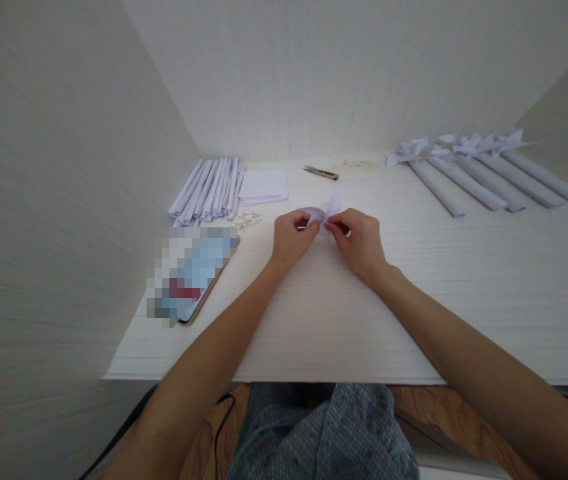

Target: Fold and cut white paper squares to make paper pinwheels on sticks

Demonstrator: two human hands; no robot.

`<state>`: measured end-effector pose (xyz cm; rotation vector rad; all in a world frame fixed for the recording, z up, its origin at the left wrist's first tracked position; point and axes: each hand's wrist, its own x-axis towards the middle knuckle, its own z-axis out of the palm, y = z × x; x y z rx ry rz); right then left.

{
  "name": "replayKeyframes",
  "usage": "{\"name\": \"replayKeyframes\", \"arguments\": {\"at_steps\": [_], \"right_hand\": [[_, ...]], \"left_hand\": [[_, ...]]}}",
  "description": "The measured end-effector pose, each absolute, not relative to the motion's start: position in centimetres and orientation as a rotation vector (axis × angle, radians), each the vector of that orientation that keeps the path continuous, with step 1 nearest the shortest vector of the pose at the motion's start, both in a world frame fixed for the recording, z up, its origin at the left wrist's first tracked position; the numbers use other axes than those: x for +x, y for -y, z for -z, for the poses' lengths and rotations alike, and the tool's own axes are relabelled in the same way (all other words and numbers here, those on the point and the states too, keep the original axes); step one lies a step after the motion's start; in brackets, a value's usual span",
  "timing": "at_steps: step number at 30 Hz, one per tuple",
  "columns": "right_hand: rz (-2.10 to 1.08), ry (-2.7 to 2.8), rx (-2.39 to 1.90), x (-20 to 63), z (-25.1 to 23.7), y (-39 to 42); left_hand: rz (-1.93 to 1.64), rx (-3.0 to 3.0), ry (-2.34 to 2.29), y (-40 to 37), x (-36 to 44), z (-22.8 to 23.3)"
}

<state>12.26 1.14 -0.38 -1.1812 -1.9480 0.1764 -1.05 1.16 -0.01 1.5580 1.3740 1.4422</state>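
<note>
A thin, whitish-lilac piece of paper (334, 202) is pinched between my two hands over the middle of the table. It looks gathered at its centre, with pointed ends fanning out above and to the left. My left hand (291, 238) grips its left part between thumb and fingers. Close beside it, my right hand (361, 241) pinches the gathered centre with curled fingertips. Whether a tie is around the gather is hidden by the fingers. Beyond the hands lie small thread snips (321, 173), and a stack of white paper squares (264, 186) sits to their left.
Several rolled paper tubes (209, 190) are bundled at the back left. Small pale loops or scraps (247, 219) lie in front of the stack. A phone (209, 270), partly blurred, rests at the left. At right, several tubes (469, 183) have folded paper pieces (464, 143) at their far ends.
</note>
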Motion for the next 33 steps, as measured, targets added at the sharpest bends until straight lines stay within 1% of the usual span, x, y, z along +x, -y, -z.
{"name": "replayKeyframes", "arguments": {"at_steps": [12,19,33], "right_hand": [[-0.297,1.858,-1.181,12.17,0.57,-1.35],[-0.312,1.840,-1.191,12.14,0.44,-1.35],[-0.323,1.820,-1.191,12.12,0.50,-1.35]], "left_hand": [[-1.434,1.561,-1.351,-1.23,-1.06,0.33],[-1.406,1.575,-1.250,-1.13,-0.90,0.27],[-1.378,1.723,-1.397,-0.88,-1.00,0.19]]}}
